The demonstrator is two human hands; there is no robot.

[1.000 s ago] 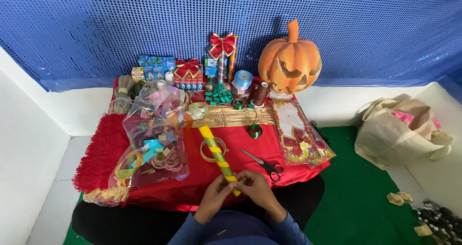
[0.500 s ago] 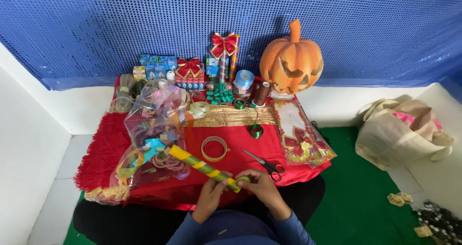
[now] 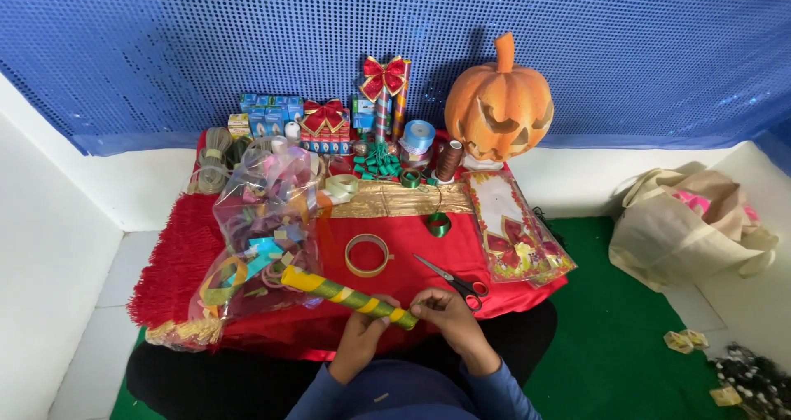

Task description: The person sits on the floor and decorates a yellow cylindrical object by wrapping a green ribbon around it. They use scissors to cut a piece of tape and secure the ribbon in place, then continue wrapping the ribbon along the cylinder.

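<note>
Blue perforated wall [image 3: 206,49] behind, low counter [image 3: 395,247] under a red fringed cloth. Carved orange pumpkin [image 3: 498,103] at back right, beige tote bag [image 3: 684,226] on the green floor to the right. Clear plastic bag of ribbon scraps [image 3: 264,230] on the left, flat packet with red bows [image 3: 515,230] on the right. Tape ring [image 3: 367,255] and scissors [image 3: 453,278] mid-cloth, just beyond the hands.

Progress, judged: the stick [image 3: 346,290] shows yellow and green spiral stripes along its whole visible length, so the wrapping looks close to done; only the near end, at the fingers, seems left to finish.

Left hand [image 3: 362,337] curled around the stick's near end from below. Right hand [image 3: 445,317] pinching the stick's tip, fingers pressed together. Stick slants up-left, far end over the plastic bag.
</note>
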